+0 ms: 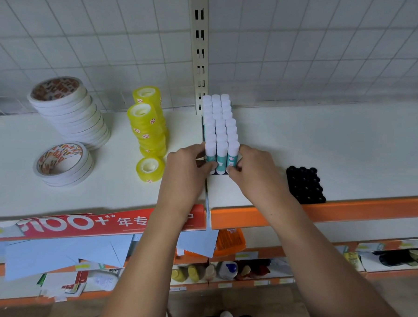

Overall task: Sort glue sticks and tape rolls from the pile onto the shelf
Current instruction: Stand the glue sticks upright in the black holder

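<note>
Glue sticks (220,131), white-capped and upright in a three-wide block on the white shelf (335,139), are gripped at the front row between the curled fingers of the left hand (186,169) and the right hand (254,173), with yellow tape rolls (149,130) stacked nearby on the left

The white shelf (347,139) carries upright glue sticks (219,124) centrally, yellow tape rolls (150,127) and white tape rolls (72,112) toward nine o'clock, black tray (305,184) at four.

The glue sticks (220,133) are showing white caps and teal labels; small tape rolls (150,131) yellow, large tape rolls (71,113) white.
</note>
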`<state>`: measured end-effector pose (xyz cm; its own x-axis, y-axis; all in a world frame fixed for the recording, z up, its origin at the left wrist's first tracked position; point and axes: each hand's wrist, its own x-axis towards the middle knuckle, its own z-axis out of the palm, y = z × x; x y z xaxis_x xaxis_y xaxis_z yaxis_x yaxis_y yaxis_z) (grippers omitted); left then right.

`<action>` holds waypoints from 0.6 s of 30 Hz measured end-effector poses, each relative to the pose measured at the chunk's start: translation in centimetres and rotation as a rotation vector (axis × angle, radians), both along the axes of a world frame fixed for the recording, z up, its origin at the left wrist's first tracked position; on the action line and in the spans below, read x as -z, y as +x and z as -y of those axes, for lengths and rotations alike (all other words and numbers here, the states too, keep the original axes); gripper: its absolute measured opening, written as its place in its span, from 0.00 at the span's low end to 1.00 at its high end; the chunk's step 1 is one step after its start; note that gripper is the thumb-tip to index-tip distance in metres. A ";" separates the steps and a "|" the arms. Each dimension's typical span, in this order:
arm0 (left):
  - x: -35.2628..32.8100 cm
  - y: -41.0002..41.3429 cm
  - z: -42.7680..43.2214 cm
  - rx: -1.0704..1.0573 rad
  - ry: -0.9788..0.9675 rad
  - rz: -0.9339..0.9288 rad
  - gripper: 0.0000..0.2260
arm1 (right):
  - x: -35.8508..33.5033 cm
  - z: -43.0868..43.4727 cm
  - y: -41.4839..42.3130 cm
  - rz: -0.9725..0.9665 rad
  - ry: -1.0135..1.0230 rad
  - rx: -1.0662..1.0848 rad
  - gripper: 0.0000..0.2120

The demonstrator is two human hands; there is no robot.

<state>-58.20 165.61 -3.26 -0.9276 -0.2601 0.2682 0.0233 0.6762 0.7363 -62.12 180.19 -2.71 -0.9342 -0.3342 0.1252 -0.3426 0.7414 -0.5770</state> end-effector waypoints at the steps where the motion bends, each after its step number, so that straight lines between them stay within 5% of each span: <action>1: 0.0 -0.4 0.1 -0.006 0.009 0.007 0.13 | 0.0 0.1 -0.3 0.008 -0.005 0.000 0.08; 18: 0.2 -3.8 1.0 -0.027 0.032 0.053 0.12 | 0.3 1.3 -3.8 0.012 -0.050 0.015 0.10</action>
<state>-61.97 164.59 -3.46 -0.9327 -0.2933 0.2100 -0.0344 0.6518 0.7576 -65.94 178.85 -2.97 -0.9404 -0.3141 0.1301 -0.3247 0.7166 -0.6173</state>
